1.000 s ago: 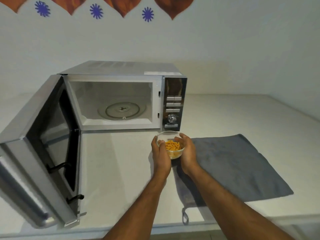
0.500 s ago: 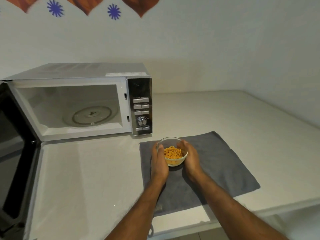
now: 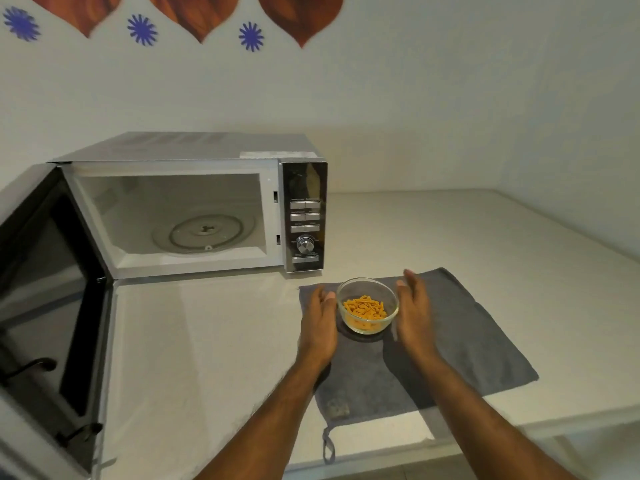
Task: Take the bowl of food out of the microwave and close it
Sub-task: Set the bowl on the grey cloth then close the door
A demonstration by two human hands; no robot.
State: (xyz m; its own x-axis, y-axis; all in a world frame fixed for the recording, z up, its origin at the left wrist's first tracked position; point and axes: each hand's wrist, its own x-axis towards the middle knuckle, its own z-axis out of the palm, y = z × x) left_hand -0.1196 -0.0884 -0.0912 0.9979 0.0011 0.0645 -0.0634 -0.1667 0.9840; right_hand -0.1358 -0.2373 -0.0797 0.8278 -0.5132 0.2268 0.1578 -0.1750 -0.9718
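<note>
A small glass bowl [image 3: 367,304] of orange food stands on the grey cloth [image 3: 467,334], in front of the microwave's control panel. My left hand [image 3: 320,317] is just left of the bowl, fingertips at its rim, fingers spread. My right hand [image 3: 414,306] is a little to the right of the bowl, apart from it, palm facing it. The silver microwave [image 3: 194,150] stands at the back left with its door [image 3: 45,289] swung wide open to the left. Inside, only the glass turntable [image 3: 204,232] shows.
The white counter [image 3: 214,341] runs to a wall at the back and another on the right. Its front edge lies near my forearms. The open door juts out over the counter's left part. A loop hangs from the cloth's near corner.
The bowl has come to rest on the grey cloth. Both hands have let go and moved apart from its sides. The view has shifted back to the left.
</note>
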